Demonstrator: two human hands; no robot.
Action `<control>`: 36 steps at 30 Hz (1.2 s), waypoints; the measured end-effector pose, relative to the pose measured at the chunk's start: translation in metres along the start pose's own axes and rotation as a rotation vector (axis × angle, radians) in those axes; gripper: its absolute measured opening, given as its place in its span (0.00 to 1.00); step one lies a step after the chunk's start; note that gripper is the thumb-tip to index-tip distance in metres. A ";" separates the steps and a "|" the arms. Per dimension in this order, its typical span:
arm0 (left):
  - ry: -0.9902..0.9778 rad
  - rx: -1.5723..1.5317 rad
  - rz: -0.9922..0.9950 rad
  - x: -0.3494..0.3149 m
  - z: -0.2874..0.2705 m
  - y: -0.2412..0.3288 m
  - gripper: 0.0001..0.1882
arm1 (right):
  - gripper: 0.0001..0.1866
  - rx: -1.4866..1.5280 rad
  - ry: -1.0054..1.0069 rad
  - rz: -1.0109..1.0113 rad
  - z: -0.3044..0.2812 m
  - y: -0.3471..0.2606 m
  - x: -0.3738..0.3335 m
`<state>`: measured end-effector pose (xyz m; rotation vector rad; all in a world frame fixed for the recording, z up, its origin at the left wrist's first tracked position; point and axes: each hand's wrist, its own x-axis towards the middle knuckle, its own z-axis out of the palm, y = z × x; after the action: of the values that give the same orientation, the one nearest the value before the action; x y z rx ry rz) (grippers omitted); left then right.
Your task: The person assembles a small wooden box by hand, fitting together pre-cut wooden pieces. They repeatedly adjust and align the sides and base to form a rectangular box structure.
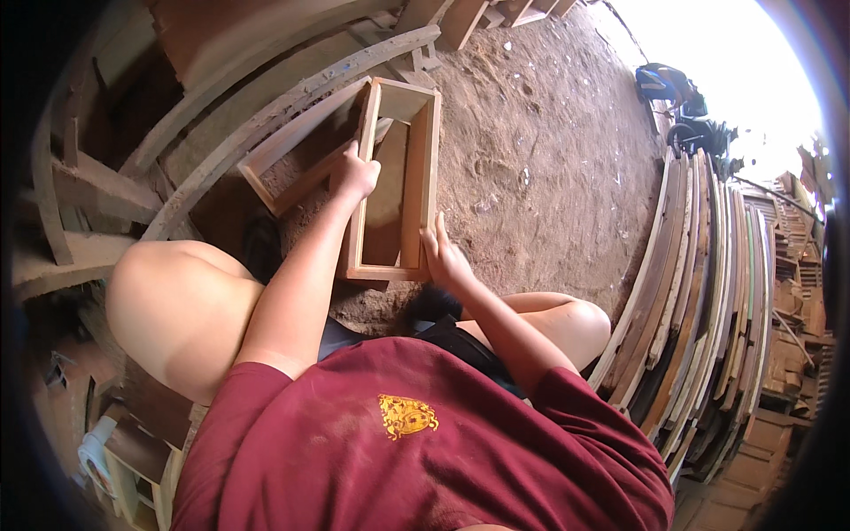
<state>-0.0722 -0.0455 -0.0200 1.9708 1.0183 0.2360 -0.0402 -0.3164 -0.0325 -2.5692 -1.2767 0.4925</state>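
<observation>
While the left hand [356, 173] is closed around the left side of a wooden box [430, 168], the right hand [448, 257] lies against the outside of its right side, near the lower corner. The right hand's fingers are fairly straight, and whether they grip the wood I cannot tell. The box is a long, open, pale rectangle, held out in front of the person between the two hands, its long sides running away from the body. A second wooden box [257, 170] lies slanted just to its left, partly hidden by the left forearm. Beyond that one, a curved wooden beam [297, 104] arcs past. Sandy ground [549, 168] spreads to the right, as far as a long stack of boards [699, 292]. The person wears a dark red shirt [398, 478] with a yellow emblem [408, 417] and sits with knees apart.
</observation>
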 end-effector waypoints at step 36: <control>0.045 -0.018 -0.011 -0.008 -0.005 0.002 0.34 | 0.39 0.032 -0.281 -0.015 -0.043 -0.017 -0.036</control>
<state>-0.0784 -0.0485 -0.0136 1.9514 1.0519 0.2834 -0.0557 -0.3375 0.0197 -2.5281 -1.3597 0.8896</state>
